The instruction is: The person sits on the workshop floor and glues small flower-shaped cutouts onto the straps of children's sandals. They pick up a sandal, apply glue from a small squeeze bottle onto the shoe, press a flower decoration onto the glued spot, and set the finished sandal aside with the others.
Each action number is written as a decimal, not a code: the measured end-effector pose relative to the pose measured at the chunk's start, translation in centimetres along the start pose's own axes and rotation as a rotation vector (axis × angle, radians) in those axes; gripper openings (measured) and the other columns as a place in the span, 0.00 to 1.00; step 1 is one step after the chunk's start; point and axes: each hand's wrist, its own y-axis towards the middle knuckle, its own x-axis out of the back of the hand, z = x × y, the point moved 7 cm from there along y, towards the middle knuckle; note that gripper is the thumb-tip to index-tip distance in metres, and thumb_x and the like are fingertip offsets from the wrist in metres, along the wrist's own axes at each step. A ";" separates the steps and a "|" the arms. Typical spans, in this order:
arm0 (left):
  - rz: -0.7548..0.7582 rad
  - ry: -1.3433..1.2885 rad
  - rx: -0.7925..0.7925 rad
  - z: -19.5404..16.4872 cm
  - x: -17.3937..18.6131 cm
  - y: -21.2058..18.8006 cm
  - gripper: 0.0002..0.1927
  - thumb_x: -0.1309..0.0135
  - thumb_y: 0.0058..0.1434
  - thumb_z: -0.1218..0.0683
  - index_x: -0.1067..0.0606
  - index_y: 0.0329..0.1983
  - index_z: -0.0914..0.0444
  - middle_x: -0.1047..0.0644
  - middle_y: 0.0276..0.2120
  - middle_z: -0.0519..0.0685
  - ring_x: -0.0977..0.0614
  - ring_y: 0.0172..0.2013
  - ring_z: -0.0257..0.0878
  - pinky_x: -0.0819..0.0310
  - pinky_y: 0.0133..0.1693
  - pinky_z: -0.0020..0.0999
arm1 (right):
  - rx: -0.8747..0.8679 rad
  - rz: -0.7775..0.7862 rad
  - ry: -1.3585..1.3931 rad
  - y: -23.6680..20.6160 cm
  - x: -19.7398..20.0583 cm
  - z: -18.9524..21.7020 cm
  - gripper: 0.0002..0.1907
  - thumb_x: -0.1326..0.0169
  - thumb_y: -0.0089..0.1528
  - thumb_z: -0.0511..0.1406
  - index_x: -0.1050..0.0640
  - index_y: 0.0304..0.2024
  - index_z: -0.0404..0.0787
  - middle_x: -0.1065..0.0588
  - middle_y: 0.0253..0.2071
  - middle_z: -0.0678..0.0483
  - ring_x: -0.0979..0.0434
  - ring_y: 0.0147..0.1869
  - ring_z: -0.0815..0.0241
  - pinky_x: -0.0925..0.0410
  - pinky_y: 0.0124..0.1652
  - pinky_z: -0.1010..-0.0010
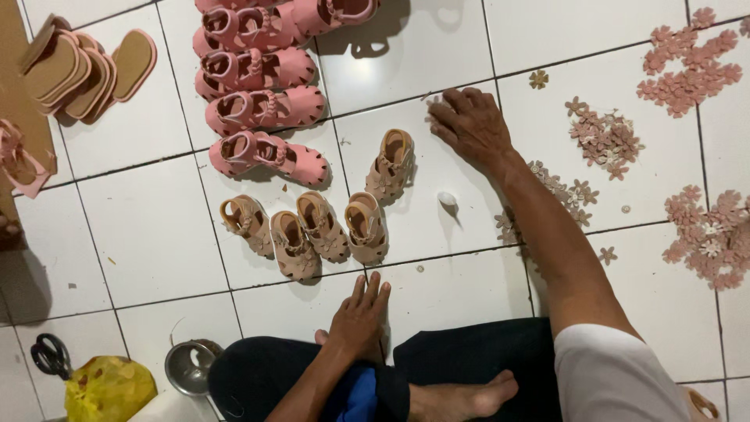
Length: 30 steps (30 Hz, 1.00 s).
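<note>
Tan baby sandals (324,230) sit in a loose cluster on the white tiled floor (148,227), four side by side and a fifth tan sandal (391,166) standing alone just above and to the right of them. Directly below the cluster the left hand (359,316) rests flat on the tiles, fingers stretched out and slightly spread, holding nothing, its fingertips near the lowest sandals but apart from them. Up and to the right of the cluster the right hand (469,121) is pressed palm down on the floor, fingers extended and empty, close beside the lone sandal. Above the cluster runs a row of pink sandals (262,101), and far to the upper left lie stacked tan soles (82,70). Right of the cluster, beyond the right forearm, heaps of small pink and tan flower cutouts (605,141) are scattered. Below and left of the cluster stand a small metal bowl (187,367), a yellow bag (105,387) and black scissors (48,355)
</note>
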 end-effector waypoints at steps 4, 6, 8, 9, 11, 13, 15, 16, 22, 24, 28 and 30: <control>-0.060 -0.018 -0.023 0.2 0.4 0.1 0.46 0.45 0.57 0.57 0.50 0.77 0.58 0.55 0.77 0.56 0.53 0.75 0.56 0.35 0.62 0.49 | 0.049 -0.157 -0.048 1.0 0.1 0.3 0.10 0.49 0.74 0.42 0.25 0.46 0.42 0.26 0.39 0.50 0.23 0.44 0.52 0.28 0.43 0.60; -0.091 -0.029 -0.028 0.2 0.8 0.0 0.46 0.44 0.56 0.56 0.49 0.77 0.57 0.54 0.77 0.54 0.52 0.75 0.55 0.29 0.59 0.47 | 0.016 -0.128 -0.098 1.7 0.0 0.3 0.12 0.51 0.75 0.39 0.27 0.40 0.39 0.25 0.33 0.49 0.21 0.38 0.51 0.29 0.33 0.59; -0.101 0.000 -0.027 0.2 1.1 0.0 0.46 0.44 0.55 0.57 0.49 0.77 0.55 0.54 0.77 0.53 0.51 0.75 0.54 0.27 0.57 0.46 | -0.025 -0.138 0.006 1.9 0.7 0.1 0.12 0.50 0.75 0.39 0.29 0.40 0.37 0.25 0.34 0.47 0.22 0.34 0.48 0.30 0.32 0.57; -0.108 0.013 -0.030 0.2 1.4 0.0 0.47 0.44 0.54 0.58 0.48 0.77 0.54 0.54 0.78 0.52 0.51 0.75 0.53 0.26 0.56 0.46 | -0.046 -0.142 0.055 1.9 1.3 -0.1 0.12 0.50 0.75 0.38 0.29 0.41 0.36 0.25 0.34 0.45 0.23 0.32 0.46 0.30 0.32 0.56; -0.106 0.000 -0.043 0.2 1.9 0.0 0.46 0.45 0.54 0.58 0.48 0.77 0.54 0.54 0.77 0.52 0.51 0.75 0.54 0.26 0.57 0.45 | -0.243 -0.235 0.324 0.8 3.2 -1.6 0.12 0.50 0.75 0.39 0.29 0.42 0.37 0.24 0.33 0.47 0.22 0.33 0.52 0.30 0.32 0.60; -0.116 -0.003 -0.053 0.1 2.3 0.0 0.46 0.46 0.55 0.58 0.48 0.77 0.54 0.54 0.77 0.52 0.51 0.75 0.54 0.26 0.58 0.45 | -0.372 -0.324 0.539 -1.6 4.7 -2.9 0.12 0.50 0.75 0.39 0.29 0.42 0.37 0.23 0.32 0.48 0.23 0.34 0.56 0.31 0.32 0.63; -0.131 0.018 -0.065 -0.2 3.0 -0.2 0.46 0.47 0.55 0.59 0.49 0.77 0.54 0.54 0.77 0.51 0.51 0.75 0.53 0.26 0.57 0.44 | -0.445 -0.419 0.706 -5.9 6.3 -3.5 0.14 0.50 0.76 0.40 0.30 0.41 0.36 0.23 0.32 0.49 0.26 0.34 0.59 0.32 0.31 0.65; -0.127 0.016 -0.063 -0.3 3.2 -0.4 0.45 0.48 0.56 0.59 0.49 0.77 0.54 0.54 0.77 0.52 0.52 0.75 0.54 0.27 0.58 0.44 | -0.525 -0.385 0.739 -8.3 6.2 -3.2 0.14 0.50 0.77 0.40 0.29 0.41 0.35 0.27 0.33 0.49 0.30 0.33 0.59 0.35 0.30 0.64; -0.118 0.017 -0.074 -1.0 4.7 -0.6 0.43 0.52 0.58 0.59 0.50 0.78 0.54 0.56 0.78 0.54 0.54 0.75 0.57 0.32 0.62 0.47 | -0.420 -0.036 0.572 -17.1 1.9 6.9 0.11 0.49 0.70 0.41 0.27 0.42 0.39 0.20 0.33 0.46 0.19 0.35 0.52 0.28 0.34 0.58; -0.128 0.060 -0.079 -1.4 4.9 -0.8 0.43 0.53 0.58 0.59 0.51 0.78 0.55 0.56 0.77 0.55 0.54 0.75 0.59 0.35 0.64 0.49 | -0.403 0.059 0.403 -18.0 0.3 9.3 0.13 0.48 0.70 0.42 0.29 0.42 0.38 0.22 0.33 0.44 0.21 0.35 0.44 0.31 0.36 0.52; -0.201 0.073 -0.097 -2.1 5.1 -1.5 0.42 0.52 0.59 0.58 0.51 0.78 0.57 0.56 0.77 0.58 0.54 0.75 0.61 0.37 0.65 0.52 | -0.182 -0.045 0.180 -18.3 1.4 12.3 0.11 0.45 0.68 0.40 0.27 0.41 0.38 0.25 0.39 0.45 0.23 0.42 0.42 0.30 0.42 0.53; -0.216 0.060 -0.075 -2.3 5.3 -1.5 0.42 0.53 0.59 0.58 0.51 0.78 0.57 0.55 0.77 0.58 0.54 0.75 0.61 0.38 0.65 0.52 | -0.115 -0.081 0.170 -18.3 2.3 13.2 0.14 0.42 0.64 0.40 0.26 0.44 0.38 0.25 0.41 0.45 0.24 0.44 0.44 0.30 0.44 0.55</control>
